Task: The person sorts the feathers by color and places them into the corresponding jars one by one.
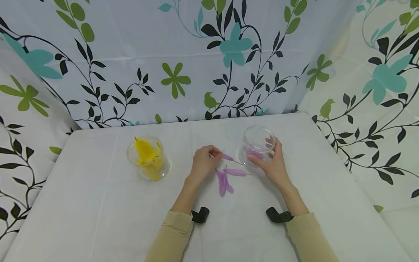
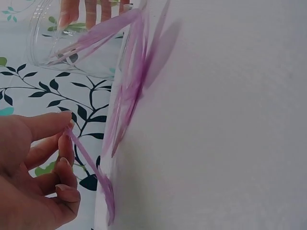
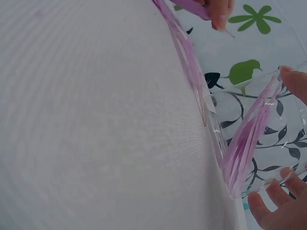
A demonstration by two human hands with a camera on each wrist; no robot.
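Note:
My left hand (image 1: 203, 163) pinches a thin purple feather (image 2: 88, 154) between thumb and fingertips, just above the white table. On the right, my right hand (image 1: 276, 169) grips a clear jar (image 1: 249, 140), thumb on the near side and fingers around the far side. Several purple feathers (image 3: 247, 143) lean inside this jar, visible through its wall. Between the hands, loose purple feathers (image 1: 222, 182) lie on the table, some overlapping and one pointing toward the jar.
A second clear container (image 1: 166, 168), holding yellow feathers (image 1: 146, 151), stands to the left of my left hand. The white table (image 1: 108, 218) ends at a patterned curtain (image 1: 131, 47) behind it and at the sides.

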